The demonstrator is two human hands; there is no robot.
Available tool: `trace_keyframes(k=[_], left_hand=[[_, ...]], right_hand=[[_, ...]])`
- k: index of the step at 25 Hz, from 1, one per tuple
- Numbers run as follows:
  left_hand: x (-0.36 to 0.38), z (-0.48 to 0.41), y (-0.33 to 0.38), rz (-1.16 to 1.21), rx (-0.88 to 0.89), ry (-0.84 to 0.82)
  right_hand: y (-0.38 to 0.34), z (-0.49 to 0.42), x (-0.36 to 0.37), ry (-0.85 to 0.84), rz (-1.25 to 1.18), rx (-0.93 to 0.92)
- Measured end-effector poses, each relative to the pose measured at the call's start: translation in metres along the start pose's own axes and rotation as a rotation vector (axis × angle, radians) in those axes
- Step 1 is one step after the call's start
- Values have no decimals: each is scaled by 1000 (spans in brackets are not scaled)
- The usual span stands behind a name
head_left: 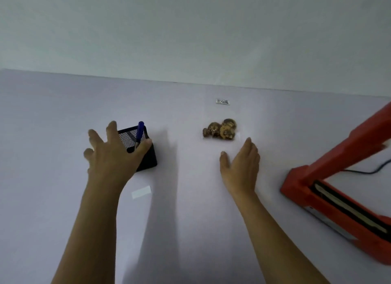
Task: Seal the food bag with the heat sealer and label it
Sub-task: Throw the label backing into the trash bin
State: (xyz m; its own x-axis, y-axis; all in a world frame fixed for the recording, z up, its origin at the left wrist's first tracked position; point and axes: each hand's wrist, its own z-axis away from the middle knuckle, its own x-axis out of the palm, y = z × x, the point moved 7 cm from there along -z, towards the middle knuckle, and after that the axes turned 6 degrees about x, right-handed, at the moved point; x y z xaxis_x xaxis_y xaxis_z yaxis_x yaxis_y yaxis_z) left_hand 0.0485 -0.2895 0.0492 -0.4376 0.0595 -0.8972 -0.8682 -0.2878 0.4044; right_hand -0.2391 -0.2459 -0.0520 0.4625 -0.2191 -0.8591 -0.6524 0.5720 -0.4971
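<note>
With left hand (110, 150) and right hand (241, 165) both spread and holding nothing, reach to 11 o'clock of the right for the bag (220, 130), likely light, soft and slippery, and pinch its clear edge.

A black mesh holder (149, 159) stands on the pale desk (190, 230), left of the middle (square in shape, open at the top). Behind the desk's far edge rises a plain, whitish wall (190, 29).
</note>
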Motion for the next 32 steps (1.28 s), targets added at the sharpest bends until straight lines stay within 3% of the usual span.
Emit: trace_keyframes(k=[3,8,20,28,32], left_hand=[[20,2,-18,157,-46,-67],[31,-7,3,265,-21,5],[68,-138,159,264,263,-90],[74,-157,165,327,295,-56],[66,-114,121,356,423,67]], right_hand=[[2,33,20,-25,71,-109],[-6,48,38,-135,232,-405],[-1,45,41,-78,278,-358],[-2,45,40,-80,279,-357],[-4,44,42,-101,317,-367]])
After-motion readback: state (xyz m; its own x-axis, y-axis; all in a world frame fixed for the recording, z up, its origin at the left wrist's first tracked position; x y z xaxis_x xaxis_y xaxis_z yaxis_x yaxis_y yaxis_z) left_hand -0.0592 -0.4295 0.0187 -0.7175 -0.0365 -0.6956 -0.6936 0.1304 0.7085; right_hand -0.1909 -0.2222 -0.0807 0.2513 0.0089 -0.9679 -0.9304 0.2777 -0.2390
